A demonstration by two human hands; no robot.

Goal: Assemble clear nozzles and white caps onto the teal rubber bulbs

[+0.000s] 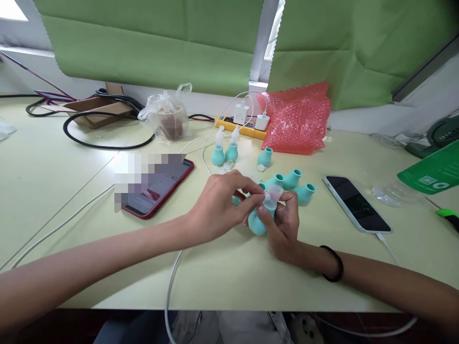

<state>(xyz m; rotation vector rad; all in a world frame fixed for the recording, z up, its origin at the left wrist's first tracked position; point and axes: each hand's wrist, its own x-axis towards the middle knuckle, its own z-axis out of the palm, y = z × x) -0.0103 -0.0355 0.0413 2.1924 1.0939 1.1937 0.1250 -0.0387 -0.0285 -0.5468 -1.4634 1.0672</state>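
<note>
Bare forearms (pixel 125 246) reach across the near edge of the desk (pixel 118 286), and between their hands is a teal bulb (pixel 257 223) topped by a clear cup (pixel 275 192). The bulb sits within the right grip (pixel 285 231), which is closed around it, thumb in front and fingers behind (a black band (pixel 339 260) circles that wrist). The left grip (pixel 220 205), narrowed to a pinch, holds a small clear piece (pixel 267 196) at the cup's left side; fingertips cover most of it.

Just beyond, open-necked bulbs (pixel 292 179) lie in a loose cluster, with one more (pixel 264 157) farther back. Left of that, two bulbs with clear nozzles (pixel 217 155) stand upright side by side. A red-cased phone (pixel 165 186) lies to the left, a white-cased phone (pixel 358 203), cable plugged in, to the right. Along the back are a cardboard box (pixel 96 119), a yellow power strip (pixel 251 131) and red bubble wrap (pixel 297 119).
</note>
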